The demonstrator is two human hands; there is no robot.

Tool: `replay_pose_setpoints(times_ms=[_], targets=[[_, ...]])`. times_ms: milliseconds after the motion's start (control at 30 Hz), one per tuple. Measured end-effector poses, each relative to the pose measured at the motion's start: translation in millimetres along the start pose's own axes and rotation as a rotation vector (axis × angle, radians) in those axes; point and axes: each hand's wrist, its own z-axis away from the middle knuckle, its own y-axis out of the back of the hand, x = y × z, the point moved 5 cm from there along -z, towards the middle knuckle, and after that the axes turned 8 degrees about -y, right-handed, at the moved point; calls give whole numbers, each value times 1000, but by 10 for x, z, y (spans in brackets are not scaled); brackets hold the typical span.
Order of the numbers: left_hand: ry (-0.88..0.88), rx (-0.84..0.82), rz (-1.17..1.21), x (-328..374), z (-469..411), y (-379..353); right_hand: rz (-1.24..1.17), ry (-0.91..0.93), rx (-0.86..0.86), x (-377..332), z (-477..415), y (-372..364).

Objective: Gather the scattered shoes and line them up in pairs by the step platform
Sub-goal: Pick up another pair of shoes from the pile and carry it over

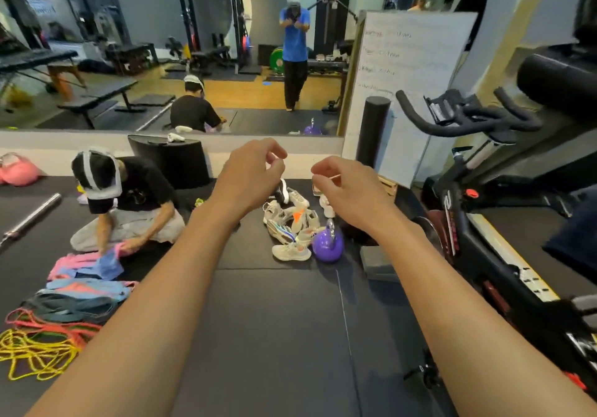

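Several scattered shoes [292, 223] lie in a loose pile on the black floor mat [274, 336], mostly white and grey, one black [282, 190], one pale shoe [290, 252] nearest me. Another white shoe [176, 138] rests on top of a black step platform [171, 164] against the mirror wall. My left hand [252, 171] and my right hand [342, 187] are raised in the air above and in front of the pile, touching no shoe. Their fingers are loosely curled, with nothing visibly held.
A purple kettlebell [328, 245] stands against the pile's right side, beside a grey foam block [378, 263]. An exercise bike [468, 210] fills the right. A kneeling person [129, 206] handles cloths at left, near resistance bands [48, 336] and a barbell [29, 219]. A whiteboard [410, 77] leans behind.
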Motion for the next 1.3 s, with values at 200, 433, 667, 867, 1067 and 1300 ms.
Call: replay_pose_setpoints(times_ms=[200,433,667,867,1067,1300], targets=[[-49,-59,45,-635,-1410,-654,14,-76,49,458,-1418,-139],[17,-104,-14,-1772,-2709,-1380,-45,-80,-31,1057,-3190,-837],[78,-121,-53,-2793,-3871,-1891,-93,-95,-123,1404,-4862,-1533],[97,-165,-13,-3856,-4799,-2577,-127,-222,-125,2011,-6030,-2179],[100,-248,59,-4632,-5620,-3515,-137,-424,-125,2739,-6866,-2769],[185,-354,104,-5605,-5936,-4744,-186,-587,-164,3746,-7549,-3816]])
